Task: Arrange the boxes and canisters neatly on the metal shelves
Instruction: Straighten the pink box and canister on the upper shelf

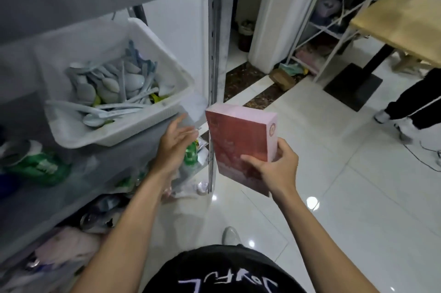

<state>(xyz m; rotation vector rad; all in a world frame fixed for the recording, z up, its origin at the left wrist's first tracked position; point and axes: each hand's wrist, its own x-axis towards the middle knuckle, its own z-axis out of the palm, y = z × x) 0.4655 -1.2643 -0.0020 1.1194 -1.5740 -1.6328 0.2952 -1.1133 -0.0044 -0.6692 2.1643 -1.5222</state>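
My right hand (274, 168) grips the lower corner of a flat pink-red box (238, 142), which I hold upright in the air just right of the shelf's metal post (214, 54). My left hand (174, 147) is spread, fingers straight, blurred, just left of the box and in front of the grey metal shelf (133, 144). It holds nothing. A green canister (191, 153) shows behind its fingers on a lower shelf.
A white plastic basket (167, 61) of pale spoons sits tilted on the shelf. Green packs (40, 168) and bags lie on lower levels. A person's legs (410, 106) stand at the right near a wooden table (401, 18). The floor is glossy white tile.
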